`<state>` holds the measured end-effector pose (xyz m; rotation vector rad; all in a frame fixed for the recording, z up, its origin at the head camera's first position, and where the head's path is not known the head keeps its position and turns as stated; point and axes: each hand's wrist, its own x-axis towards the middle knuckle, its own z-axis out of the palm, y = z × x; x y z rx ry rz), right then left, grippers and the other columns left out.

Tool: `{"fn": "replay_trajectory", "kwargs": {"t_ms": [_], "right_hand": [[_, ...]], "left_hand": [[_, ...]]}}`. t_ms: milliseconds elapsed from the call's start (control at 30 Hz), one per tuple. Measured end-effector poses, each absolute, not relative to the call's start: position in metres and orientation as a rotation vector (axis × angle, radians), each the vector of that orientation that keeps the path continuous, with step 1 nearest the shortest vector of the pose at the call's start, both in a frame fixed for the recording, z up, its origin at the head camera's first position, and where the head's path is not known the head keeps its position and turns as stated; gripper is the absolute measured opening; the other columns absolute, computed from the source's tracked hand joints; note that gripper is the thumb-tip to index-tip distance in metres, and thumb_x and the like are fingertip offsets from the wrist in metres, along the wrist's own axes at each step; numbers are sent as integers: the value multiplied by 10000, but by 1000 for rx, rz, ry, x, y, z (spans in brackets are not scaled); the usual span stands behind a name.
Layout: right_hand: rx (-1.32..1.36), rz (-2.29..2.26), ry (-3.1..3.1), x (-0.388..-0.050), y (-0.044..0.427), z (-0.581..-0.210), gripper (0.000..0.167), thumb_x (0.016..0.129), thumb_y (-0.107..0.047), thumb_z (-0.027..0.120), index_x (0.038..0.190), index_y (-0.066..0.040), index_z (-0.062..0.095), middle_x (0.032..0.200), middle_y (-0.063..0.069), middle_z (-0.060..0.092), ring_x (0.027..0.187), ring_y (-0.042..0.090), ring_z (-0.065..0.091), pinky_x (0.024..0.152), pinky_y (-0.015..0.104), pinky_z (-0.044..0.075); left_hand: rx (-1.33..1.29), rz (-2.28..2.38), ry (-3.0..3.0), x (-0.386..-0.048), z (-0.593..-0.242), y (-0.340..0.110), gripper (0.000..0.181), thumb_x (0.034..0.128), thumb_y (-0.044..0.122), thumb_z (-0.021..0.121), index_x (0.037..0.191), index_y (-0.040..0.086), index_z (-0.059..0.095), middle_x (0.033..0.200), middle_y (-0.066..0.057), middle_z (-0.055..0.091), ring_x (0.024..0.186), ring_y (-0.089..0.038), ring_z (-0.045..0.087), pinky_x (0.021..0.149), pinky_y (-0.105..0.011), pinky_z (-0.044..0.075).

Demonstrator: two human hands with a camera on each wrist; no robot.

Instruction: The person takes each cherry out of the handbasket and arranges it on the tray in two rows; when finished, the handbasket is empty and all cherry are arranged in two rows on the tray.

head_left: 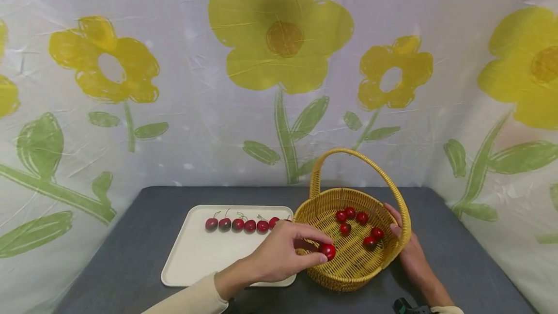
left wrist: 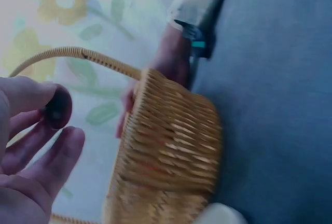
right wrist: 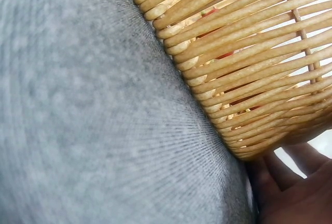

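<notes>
Cherry [head_left: 327,251] sits in my left hand [head_left: 285,248], pinched between thumb and fingertips above the basket's [head_left: 340,281] near left, lightly, I judge, against bruising; my right hand [head_left: 413,258] grips the basket's right side, probably for steadiness. Loose cherries [head_left: 362,217] lie inside, the handle [head_left: 370,161] arches above, and my left hand partly blocks the row of cherries [head_left: 250,226] on the left tray [head_left: 205,263]

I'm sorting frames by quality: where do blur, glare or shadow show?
Head view: fairly sharp, pale glare spots on the flowered backdrop; left wrist view: blurred wicker basket, the cherry in the left hand darkened; right wrist view: basket weave crisper, the right hand shadowed.
</notes>
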<state>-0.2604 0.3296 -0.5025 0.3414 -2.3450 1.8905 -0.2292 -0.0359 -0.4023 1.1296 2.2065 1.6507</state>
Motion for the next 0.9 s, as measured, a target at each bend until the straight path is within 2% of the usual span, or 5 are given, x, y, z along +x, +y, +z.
{"fn": "replay_trajectory", "kwargs": {"t_ms": [167, 267, 400, 567, 900], "right_hand": [[330, 1864, -2369, -261, 330, -502, 546, 1223, -307, 316, 1758, -216, 254, 1618, 30, 488, 1349, -42, 589, 984, 190, 565], [339, 1872, -2364, -260, 330, -502, 548, 1223, -293, 316, 1758, -195, 249, 1598, -8, 511, 1345, -30, 601, 973, 198, 576], [361, 1897, -2342, -260, 330, -503, 549, 1222, -273, 317, 1757, -176, 244, 1578, -50, 537, 1348, -13, 612, 969, 202, 584], [375, 1911, -2327, -260, 331, -503, 544, 1222, -254, 318, 1755, -167, 249, 1567, -92, 555, 1354, -18, 607, 978, 188, 575], [357, 1910, -2324, -260, 329, -502, 543, 1220, -257, 327, 1753, -175, 262, 1556, -118, 556, 1346, -33, 603, 983, 173, 563]], "left_hand": [[1130, 1805, 2144, -211, -422, -73, 278, 985, 77, 809, 1262, 64, 805, 1202, -103, 819, 1086, -109, 783, 931, -310, 662], [1129, 1847, 2179, -203, -434, -92, 272, 982, 49, 802, 1254, 51, 805, 1180, -114, 827, 1071, -107, 785, 918, -324, 667], [993, 1881, 2244, -195, -444, -116, 289, 962, 60, 830, 1250, 79, 812, 1188, -121, 822, 1059, -110, 791, 935, -322, 660], [827, 1908, 2262, -190, -454, -139, 293, 952, 68, 843, 1243, 55, 809, 1234, -212, 787, 1064, -115, 790, 968, -313, 644], [699, 1859, 2332, -195, -469, -141, 288, 911, 57, 877, 1178, -28, 812, 1121, -131, 820, 980, -53, 773, 925, -258, 648]]}}
